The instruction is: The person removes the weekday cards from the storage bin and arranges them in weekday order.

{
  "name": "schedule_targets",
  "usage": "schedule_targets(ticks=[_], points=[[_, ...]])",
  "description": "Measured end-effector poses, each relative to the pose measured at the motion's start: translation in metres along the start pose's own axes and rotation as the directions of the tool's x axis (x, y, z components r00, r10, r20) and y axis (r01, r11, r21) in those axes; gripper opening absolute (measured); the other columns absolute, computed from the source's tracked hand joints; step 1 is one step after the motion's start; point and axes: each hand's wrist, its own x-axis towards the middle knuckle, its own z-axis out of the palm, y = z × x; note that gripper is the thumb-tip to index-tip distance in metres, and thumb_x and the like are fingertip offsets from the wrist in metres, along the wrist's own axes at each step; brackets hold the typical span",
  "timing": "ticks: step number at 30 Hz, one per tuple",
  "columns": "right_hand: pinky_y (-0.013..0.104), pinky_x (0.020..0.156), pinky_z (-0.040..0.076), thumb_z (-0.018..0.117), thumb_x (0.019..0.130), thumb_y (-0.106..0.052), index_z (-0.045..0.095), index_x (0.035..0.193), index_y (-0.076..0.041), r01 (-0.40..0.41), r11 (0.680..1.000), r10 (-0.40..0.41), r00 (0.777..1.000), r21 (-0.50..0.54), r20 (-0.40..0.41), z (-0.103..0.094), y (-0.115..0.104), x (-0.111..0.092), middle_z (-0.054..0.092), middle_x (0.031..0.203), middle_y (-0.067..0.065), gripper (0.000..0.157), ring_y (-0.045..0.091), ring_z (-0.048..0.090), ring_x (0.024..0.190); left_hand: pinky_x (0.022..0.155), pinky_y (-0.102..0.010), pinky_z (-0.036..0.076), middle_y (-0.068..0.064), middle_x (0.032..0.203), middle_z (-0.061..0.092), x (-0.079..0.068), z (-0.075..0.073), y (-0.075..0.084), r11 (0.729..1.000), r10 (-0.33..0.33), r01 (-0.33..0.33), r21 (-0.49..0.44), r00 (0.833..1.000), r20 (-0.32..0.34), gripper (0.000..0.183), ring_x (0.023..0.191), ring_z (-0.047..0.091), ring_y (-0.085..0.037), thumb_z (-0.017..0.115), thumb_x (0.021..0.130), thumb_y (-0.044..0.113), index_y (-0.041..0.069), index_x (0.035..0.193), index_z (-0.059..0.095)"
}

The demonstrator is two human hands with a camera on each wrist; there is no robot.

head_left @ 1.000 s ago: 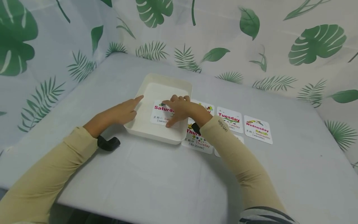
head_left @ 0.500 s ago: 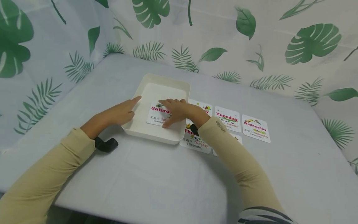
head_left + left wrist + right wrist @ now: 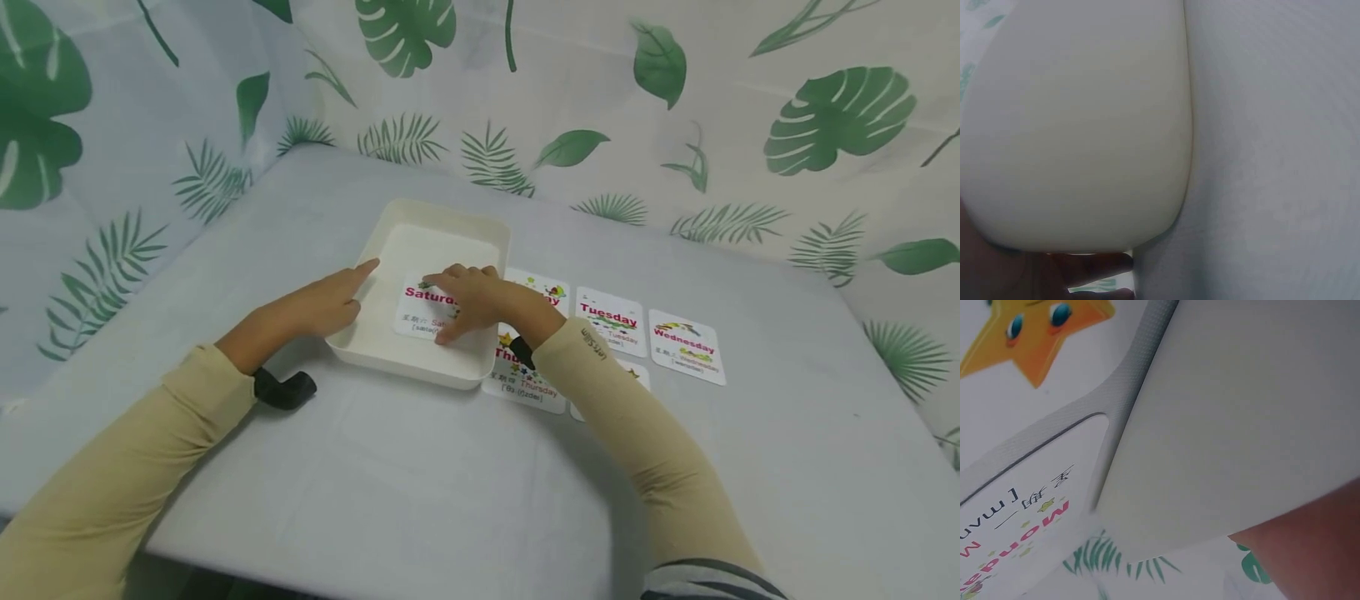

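Observation:
A white rectangular tray (image 3: 438, 215) sits on the table. My left hand (image 3: 318, 304) holds its left wall, with index finger and thumb over the rim; fingers (image 3: 1094, 269) show beside the outer wall in the left wrist view. Inside the tray is a Saturday card (image 3: 416, 308). My right hand (image 3: 480, 296) reaches over the right rim and holds this card, index finger near its top and thumb at its lower edge, covering its right part. Whether the card lies flat on the tray's bottom is unclear.
Right of the tray lie a Monday card (image 3: 1022, 537), a Tuesday card (image 3: 611, 315), a Wednesday card (image 3: 686, 343), a Thursday card (image 3: 517, 387) and a star card (image 3: 637, 371) mostly hidden by my right forearm. A leaf-print cloth (image 3: 585, 67) hangs behind the table.
The Saturday card has shifted slightly left inside the tray along with my right hand, then stayed put. The whole view has drifted a little. My left hand keeps its place on the tray.

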Motion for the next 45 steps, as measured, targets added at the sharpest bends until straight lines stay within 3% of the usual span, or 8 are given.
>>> schedule_targets(ticks=[14,23,28,32,38,42,45], points=[[0.047,0.105,0.022,0.067,0.073,-0.053,0.020,0.145,-0.031,0.005,1.000,-0.006,0.999,-0.016,-0.036,0.002,-0.002,-0.001,0.022,0.149,0.006,0.089,0.029,0.025,0.130,0.112,-0.052,0.013,-0.027,0.149,0.012,-0.002,0.000,0.000,1.000,0.005,-0.005,-0.002,1.000,-0.006,0.064,0.138,0.012,-0.039,0.030,0.089,0.006,0.002,0.146,0.002],[0.040,0.097,0.026,0.070,0.064,-0.061,0.031,0.140,-0.030,0.013,0.997,-0.021,0.995,-0.082,-0.099,0.000,-0.004,-0.005,0.033,0.137,0.007,0.092,0.024,0.029,0.117,0.112,-0.053,0.015,-0.027,0.149,0.014,0.000,-0.001,0.002,1.000,-0.001,0.001,0.012,1.000,0.001,0.063,0.138,0.013,-0.039,0.030,0.089,0.007,0.003,0.147,0.003],[0.038,0.094,0.027,0.072,0.058,-0.064,0.029,0.140,-0.027,0.040,0.996,-0.045,0.997,-0.083,-0.067,0.003,-0.004,-0.007,0.037,0.130,0.006,0.100,0.023,0.030,0.113,0.112,-0.053,0.015,-0.028,0.149,0.013,0.000,-0.001,0.002,1.000,0.004,-0.004,-0.005,1.000,-0.001,0.065,0.138,0.014,-0.039,0.031,0.089,0.006,0.003,0.146,0.002],[0.039,0.095,0.027,0.072,0.064,-0.057,0.026,0.142,-0.025,0.078,0.994,-0.081,0.995,-0.072,-0.051,0.004,-0.005,-0.010,0.035,0.133,0.007,0.096,0.024,0.031,0.114,0.112,-0.053,0.014,-0.028,0.149,0.012,-0.004,-0.002,0.001,1.000,0.011,-0.011,-0.004,1.000,0.005,0.065,0.138,0.013,-0.039,0.031,0.088,0.006,0.002,0.146,0.001],[0.042,0.098,0.025,0.070,0.068,-0.052,0.020,0.145,-0.025,0.107,0.985,-0.118,0.990,-0.138,-0.072,0.001,-0.001,-0.013,0.028,0.143,0.007,0.095,0.027,0.028,0.124,0.113,-0.052,0.012,-0.026,0.150,0.011,-0.004,-0.008,0.000,1.000,0.021,-0.021,0.001,1.000,-0.013,0.065,0.139,0.010,-0.038,0.030,0.089,0.007,0.002,0.146,0.002],[0.046,0.105,0.021,0.069,0.070,-0.047,0.020,0.146,-0.026,0.116,0.989,-0.125,0.986,-0.088,-0.108,0.002,0.006,-0.020,0.024,0.147,0.008,0.092,0.029,0.023,0.131,0.113,-0.050,0.010,-0.025,0.151,0.007,0.001,-0.006,0.000,1.000,0.029,-0.029,-0.010,1.000,-0.011,0.066,0.140,0.008,-0.037,0.031,0.087,0.006,0.000,0.146,0.000],[0.049,0.107,0.018,0.069,0.071,-0.043,0.023,0.145,-0.025,0.138,0.990,-0.138,0.973,-0.016,-0.183,0.002,0.011,-0.034,0.022,0.149,0.009,0.090,0.030,0.020,0.134,0.114,-0.049,0.009,-0.024,0.151,0.004,0.000,-0.002,-0.003,1.000,0.023,-0.023,-0.020,1.000,-0.002,0.068,0.140,0.005,-0.036,0.030,0.088,0.005,-0.001,0.145,-0.005]])
